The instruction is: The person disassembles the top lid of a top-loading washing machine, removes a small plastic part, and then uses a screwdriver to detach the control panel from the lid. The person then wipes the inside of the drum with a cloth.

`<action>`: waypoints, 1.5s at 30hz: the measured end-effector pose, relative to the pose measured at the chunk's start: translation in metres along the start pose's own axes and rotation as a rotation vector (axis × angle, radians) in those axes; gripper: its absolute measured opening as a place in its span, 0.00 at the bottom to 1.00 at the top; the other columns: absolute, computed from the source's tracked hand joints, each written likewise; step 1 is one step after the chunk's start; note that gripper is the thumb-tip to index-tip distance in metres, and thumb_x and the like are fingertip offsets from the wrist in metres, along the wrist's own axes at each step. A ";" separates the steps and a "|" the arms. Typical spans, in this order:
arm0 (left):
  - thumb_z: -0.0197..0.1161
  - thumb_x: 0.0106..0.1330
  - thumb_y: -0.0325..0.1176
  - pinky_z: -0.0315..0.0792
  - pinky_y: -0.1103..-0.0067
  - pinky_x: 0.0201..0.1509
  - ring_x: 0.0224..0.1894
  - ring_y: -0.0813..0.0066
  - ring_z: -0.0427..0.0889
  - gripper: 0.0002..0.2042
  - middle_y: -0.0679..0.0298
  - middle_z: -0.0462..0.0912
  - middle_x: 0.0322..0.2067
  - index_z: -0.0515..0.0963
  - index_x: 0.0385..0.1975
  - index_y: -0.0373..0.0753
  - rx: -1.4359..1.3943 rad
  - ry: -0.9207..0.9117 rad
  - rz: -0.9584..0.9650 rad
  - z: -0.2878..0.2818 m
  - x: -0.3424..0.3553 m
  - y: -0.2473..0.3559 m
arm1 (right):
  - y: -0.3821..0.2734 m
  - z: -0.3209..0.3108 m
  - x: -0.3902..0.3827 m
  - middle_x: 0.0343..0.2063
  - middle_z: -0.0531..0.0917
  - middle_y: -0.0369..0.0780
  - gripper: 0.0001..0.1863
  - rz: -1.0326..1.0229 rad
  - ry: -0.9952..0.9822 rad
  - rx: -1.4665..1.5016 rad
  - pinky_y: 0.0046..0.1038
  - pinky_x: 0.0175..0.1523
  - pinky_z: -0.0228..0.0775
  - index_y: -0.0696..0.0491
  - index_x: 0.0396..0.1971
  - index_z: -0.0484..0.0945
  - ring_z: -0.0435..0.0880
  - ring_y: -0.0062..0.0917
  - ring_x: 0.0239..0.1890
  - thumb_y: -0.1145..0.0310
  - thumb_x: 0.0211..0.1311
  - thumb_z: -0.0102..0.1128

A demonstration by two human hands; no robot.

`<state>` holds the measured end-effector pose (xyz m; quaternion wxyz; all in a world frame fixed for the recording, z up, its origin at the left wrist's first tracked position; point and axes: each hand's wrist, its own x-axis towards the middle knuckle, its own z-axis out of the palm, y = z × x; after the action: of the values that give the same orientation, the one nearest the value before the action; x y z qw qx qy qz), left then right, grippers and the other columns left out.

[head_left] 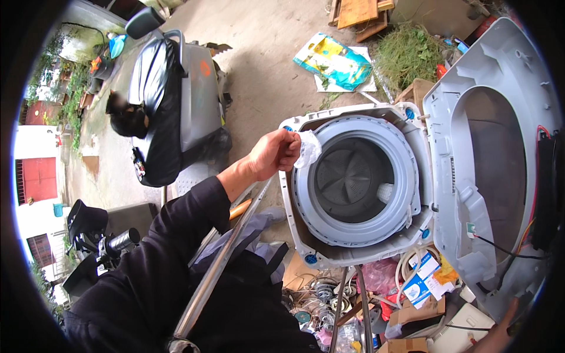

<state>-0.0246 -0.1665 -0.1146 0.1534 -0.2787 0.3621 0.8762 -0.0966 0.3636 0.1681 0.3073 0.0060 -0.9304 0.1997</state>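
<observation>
My left hand (275, 155) reaches over the near left rim of an uncovered top-loading washing machine (301, 240). Its fingers are closed on a thin, crumpled white piece (308, 148), mesh-like or cloth-like, which hangs beside the pale blue tub ring (307, 203). Inside the grey drum (347, 173) a small white ribbed part (385, 192) is set against the right wall. To the right, the machine's grey top cover (440, 112) stands tilted with wires showing. At the lower right edge my right hand (511, 313) shows only in part near that cover, and its fingers are hidden in shadow.
A scooter (197, 100) with a black-covered seat stands at the left. Metal bars (223, 259) cross near my body. Tangled parts, cardboard boxes (418, 322) and hoses lie below the machine. Farther off are a yellow-and-blue bag (335, 62) and dry grass (409, 56).
</observation>
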 end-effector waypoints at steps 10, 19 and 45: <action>0.59 0.74 0.34 0.66 0.82 0.20 0.18 0.80 0.72 0.12 0.64 0.83 0.29 0.81 0.45 0.30 0.131 -0.253 -0.031 0.081 0.010 0.020 | 0.018 -0.002 0.006 0.57 0.77 0.40 0.32 0.335 -0.112 0.028 0.27 0.66 0.61 0.61 0.63 0.71 0.74 0.25 0.58 0.72 0.60 0.73; 0.69 0.64 0.23 0.72 0.84 0.21 0.19 0.82 0.78 0.05 0.59 0.88 0.31 0.85 0.38 0.35 0.107 -0.350 -0.080 0.175 0.058 0.033 | 0.002 0.013 0.007 0.43 0.79 0.38 0.26 0.136 -0.039 0.134 0.24 0.56 0.65 0.61 0.54 0.74 0.76 0.21 0.45 0.74 0.57 0.73; 0.69 0.65 0.30 0.55 0.84 0.18 0.17 0.86 0.63 0.04 0.66 0.85 0.27 0.84 0.33 0.37 0.101 -0.433 0.272 0.365 0.085 0.104 | -0.013 0.013 0.003 0.43 0.80 0.40 0.26 0.218 -0.068 0.278 0.25 0.55 0.68 0.62 0.54 0.73 0.77 0.24 0.45 0.75 0.55 0.72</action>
<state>-0.2794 0.0303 0.1044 0.1218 -0.0255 0.3981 0.9089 -0.1045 0.3470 0.1650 0.2485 -0.0460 -0.8988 0.3583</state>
